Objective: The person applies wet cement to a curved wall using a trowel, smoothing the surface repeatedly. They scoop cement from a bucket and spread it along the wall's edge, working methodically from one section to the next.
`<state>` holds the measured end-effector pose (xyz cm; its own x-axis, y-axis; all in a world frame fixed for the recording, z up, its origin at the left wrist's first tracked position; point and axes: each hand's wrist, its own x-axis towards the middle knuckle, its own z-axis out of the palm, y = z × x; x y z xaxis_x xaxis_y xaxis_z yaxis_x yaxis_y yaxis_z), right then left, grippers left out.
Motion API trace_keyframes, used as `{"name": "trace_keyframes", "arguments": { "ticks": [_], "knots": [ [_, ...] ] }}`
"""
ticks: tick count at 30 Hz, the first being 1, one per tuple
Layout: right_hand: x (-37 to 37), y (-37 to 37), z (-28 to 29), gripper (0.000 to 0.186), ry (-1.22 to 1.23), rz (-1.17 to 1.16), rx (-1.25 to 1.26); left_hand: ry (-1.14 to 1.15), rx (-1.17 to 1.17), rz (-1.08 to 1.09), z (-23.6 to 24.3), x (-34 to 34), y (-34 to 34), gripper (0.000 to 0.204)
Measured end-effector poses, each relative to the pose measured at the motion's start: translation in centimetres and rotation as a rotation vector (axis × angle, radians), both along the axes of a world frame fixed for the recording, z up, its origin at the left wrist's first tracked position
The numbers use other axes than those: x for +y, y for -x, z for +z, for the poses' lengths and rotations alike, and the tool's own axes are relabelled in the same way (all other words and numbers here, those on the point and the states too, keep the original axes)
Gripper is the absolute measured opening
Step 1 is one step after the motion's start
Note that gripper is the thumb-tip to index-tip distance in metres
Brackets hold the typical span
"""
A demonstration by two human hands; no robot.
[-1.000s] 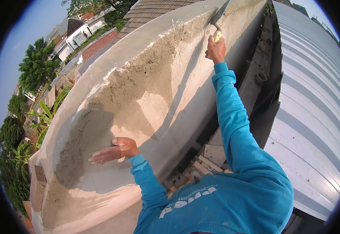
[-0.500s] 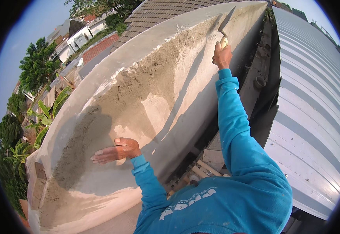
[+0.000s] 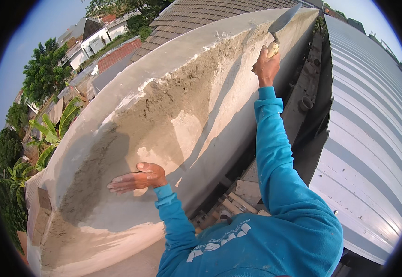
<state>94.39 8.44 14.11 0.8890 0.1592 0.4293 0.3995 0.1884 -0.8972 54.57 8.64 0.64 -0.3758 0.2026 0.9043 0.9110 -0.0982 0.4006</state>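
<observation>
My right hand [image 3: 267, 68] is wrapped round the pale handle of a trowel [image 3: 284, 21], arm stretched far up and to the right. The trowel's grey pointed blade tilts up and rightward over the top edge of a plastered wall [image 3: 182, 134]. A band of rough, wet-looking mortar [image 3: 155, 106] runs along the wall's upper face, with smoother grey plaster above and below it. My left hand [image 3: 138, 177] is held in front of the wall's shaded lower left part, fingers stretched out and thumb raised, nothing in it. Whether it touches the wall I cannot tell.
On the right a ribbed metal roof [image 3: 362, 138] slopes off. Between it and the wall lies a dark gutter-like gap holding a round pot-like thing [image 3: 306, 103]. Wooden pieces [image 3: 240, 201] lie below. Beyond the wall are a tiled roof [image 3: 196, 23] and trees [image 3: 44, 69].
My right hand has shifted slightly right and down, and the trowel has turned so more of its blade's face shows. My left hand stays almost in place. The view has tilted slightly.
</observation>
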Motion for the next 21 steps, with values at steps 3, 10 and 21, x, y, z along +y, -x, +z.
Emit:
{"name": "trace_keyframes", "arguments": {
  "ticks": [3, 10, 21],
  "knots": [
    [0.8, -0.1, -0.8, 0.035, -0.051, -0.105, -0.169, -0.038, 0.026, 0.004, -0.5, 0.2, 0.2, 0.078],
    [0.4, -1.0, -2.0, 0.04, 0.134, 0.016, 0.027, 0.023, -0.029, -0.001, -0.8, 0.6, 0.7, 0.077],
    [0.2, -1.0, -1.6, 0.036, 0.142, 0.024, 0.095, 0.035, -0.001, -0.029, -0.6, 0.0, 0.5, 0.081]
  ]
}}
